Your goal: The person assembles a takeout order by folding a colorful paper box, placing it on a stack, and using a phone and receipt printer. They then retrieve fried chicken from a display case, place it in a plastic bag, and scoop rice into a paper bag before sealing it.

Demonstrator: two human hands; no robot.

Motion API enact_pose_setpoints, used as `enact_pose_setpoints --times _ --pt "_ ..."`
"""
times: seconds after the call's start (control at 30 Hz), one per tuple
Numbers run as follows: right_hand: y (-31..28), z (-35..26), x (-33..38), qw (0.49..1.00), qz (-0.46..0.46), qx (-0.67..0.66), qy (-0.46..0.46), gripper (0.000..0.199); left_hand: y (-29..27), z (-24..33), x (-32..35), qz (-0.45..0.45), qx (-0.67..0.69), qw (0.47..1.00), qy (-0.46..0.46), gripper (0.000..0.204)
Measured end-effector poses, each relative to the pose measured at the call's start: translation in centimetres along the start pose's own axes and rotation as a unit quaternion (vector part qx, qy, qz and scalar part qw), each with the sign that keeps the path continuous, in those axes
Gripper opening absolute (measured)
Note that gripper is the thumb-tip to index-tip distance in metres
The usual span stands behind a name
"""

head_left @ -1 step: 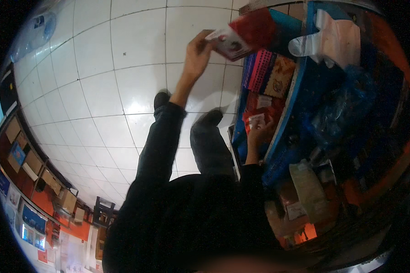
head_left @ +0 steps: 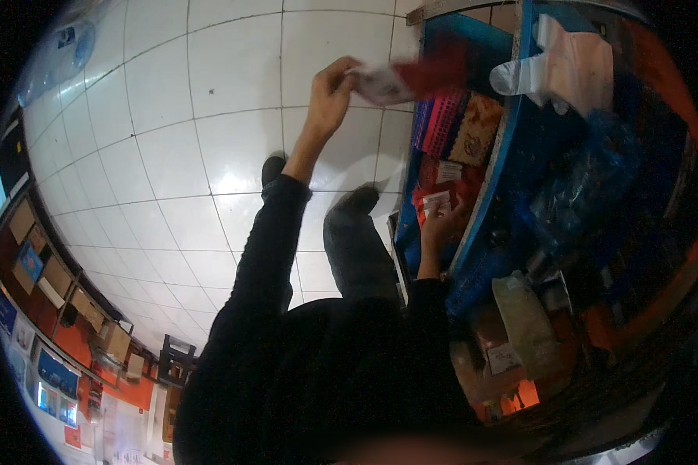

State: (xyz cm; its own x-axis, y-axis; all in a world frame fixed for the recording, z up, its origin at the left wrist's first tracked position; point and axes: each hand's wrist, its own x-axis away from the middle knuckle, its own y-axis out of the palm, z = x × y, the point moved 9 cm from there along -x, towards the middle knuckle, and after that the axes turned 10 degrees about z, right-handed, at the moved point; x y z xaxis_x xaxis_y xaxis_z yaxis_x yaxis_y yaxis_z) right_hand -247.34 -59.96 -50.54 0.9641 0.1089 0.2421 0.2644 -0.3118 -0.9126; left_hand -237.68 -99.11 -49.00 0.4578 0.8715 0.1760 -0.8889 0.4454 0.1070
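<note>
My left hand (head_left: pixel 330 97) is closed on the edge of a red and white packet (head_left: pixel 399 80), held up over the far end of a blue shelf. The packet is smeared by motion, so its print cannot be made out. Lower down, inside the shelf, my right hand (head_left: pixel 441 225) has its fingers around another red packet (head_left: pixel 433 200) with a white label. Part of that packet is hidden by the fingers. Just beyond it lie a pink and purple pack (head_left: pixel 443 116) and a brown, scallop-edged pack (head_left: pixel 475 128).
The shelf's blue edge (head_left: pixel 485 203) runs along the right of both hands. Beyond it hang pale plastic bags (head_left: pixel 578 70) and a crumpled blue clear bag (head_left: pixel 578 186). White floor tiles (head_left: pixel 171 108) spread to the left. A dark crate (head_left: pixel 178 358) stands at the lower left.
The packet in my left hand has swung and tilted, turning more blurred and edge-on, and the left hand has shifted slightly. My right hand has hardly moved.
</note>
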Motion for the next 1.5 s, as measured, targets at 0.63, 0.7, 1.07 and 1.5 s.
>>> enact_pose_setpoints --times 0.63,0.7,1.07,1.5 --pt "0.5 -1.2 -0.5 0.998 0.002 0.059 0.012 0.063 11.3 -10.8 23.1 -0.163 -0.366 0.916 -0.003 0.041" --pt "0.5 -1.2 -0.4 0.997 -0.017 0.068 0.031 0.068 12.0 -10.2 22.5 -0.169 -0.362 0.916 0.008 0.038" --pt "-1.2 -5.4 -1.7 0.984 0.118 -0.002 -0.136 0.042 16.1 -10.9 19.6 -0.285 -0.438 0.851 0.060 0.036" --pt "0.5 -3.1 -3.4 0.994 0.084 -0.038 -0.064 0.025 14.2 -9.8 17.9 -0.193 -0.340 0.913 -0.118 0.033"
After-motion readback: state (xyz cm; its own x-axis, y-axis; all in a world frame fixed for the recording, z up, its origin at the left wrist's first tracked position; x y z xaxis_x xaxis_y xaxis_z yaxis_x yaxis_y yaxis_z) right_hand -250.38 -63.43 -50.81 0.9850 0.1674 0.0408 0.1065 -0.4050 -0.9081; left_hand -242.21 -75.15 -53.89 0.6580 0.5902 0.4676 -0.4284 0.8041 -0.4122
